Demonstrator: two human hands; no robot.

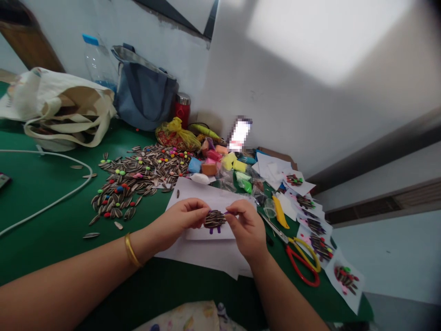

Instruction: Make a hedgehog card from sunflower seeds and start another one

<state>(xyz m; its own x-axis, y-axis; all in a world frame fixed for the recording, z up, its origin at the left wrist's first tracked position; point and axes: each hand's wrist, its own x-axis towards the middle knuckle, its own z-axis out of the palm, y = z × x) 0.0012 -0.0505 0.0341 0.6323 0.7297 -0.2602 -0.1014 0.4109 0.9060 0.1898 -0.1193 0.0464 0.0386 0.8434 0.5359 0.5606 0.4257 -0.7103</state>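
Note:
On a white sheet of paper lies an oval figure of striped sunflower seeds with two short purple legs beneath it. My left hand is closed in a pinch at the figure's left edge, and what lies between its fingertips is hidden. From the other side, my right hand pinches a small purple strip of modelling clay against the figure's right edge. A gold bangle circles my left wrist.
Loose sunflower seeds, some brightly coloured, spread to the left. Modelling clay packs and a lit phone stand behind. Scissors, a yellow cutter and several seed-decorated cards lie right. A white cable crosses the green table.

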